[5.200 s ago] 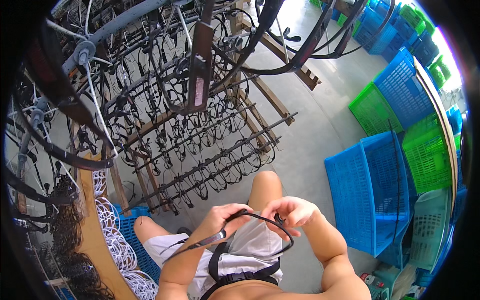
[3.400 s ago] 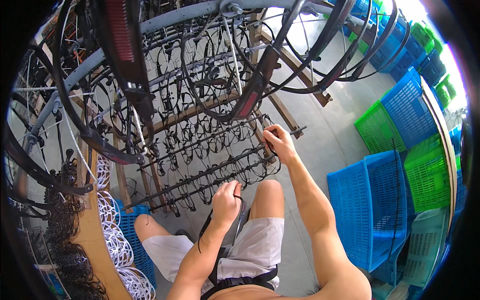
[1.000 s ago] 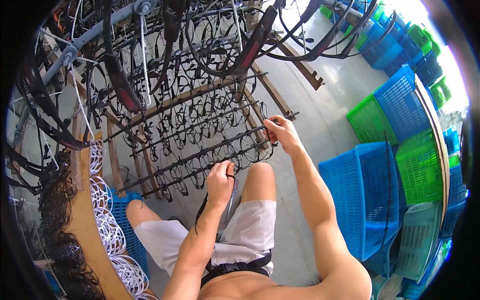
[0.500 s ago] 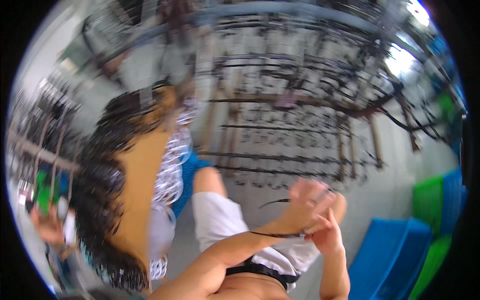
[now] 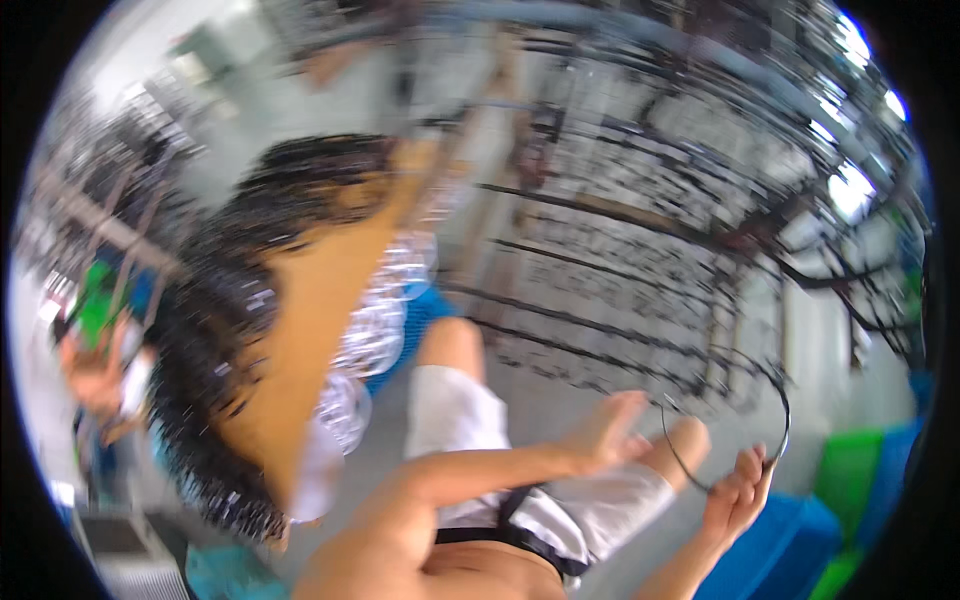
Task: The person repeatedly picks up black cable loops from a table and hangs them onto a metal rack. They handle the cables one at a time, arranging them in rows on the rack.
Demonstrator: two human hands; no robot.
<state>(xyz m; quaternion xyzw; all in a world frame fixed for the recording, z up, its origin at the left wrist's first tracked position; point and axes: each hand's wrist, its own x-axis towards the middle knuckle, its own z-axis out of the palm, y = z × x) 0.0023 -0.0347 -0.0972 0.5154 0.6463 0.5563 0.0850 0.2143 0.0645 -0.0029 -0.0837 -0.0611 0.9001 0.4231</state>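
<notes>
Right hand [image 5: 738,490] pinches dark hoop [image 5: 788,412] between fingers; left hand [image 5: 606,432], fingers spread, near hoop's edge; worktop [image 5: 300,340] edge well apart from both

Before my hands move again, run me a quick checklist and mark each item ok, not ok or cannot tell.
1. Right hand gripping the thin black loop: ok, fingers closed on its lower part.
2. Left hand free: ok, it looks open, with nothing visible in it.
3. Loop's ends and fine parts in order: cannot tell, too blurred.
4. Other person away from your hands: ok, at far left, beyond the table.
5. View sharp: not ok, the rack and white loops are smeared.
</notes>
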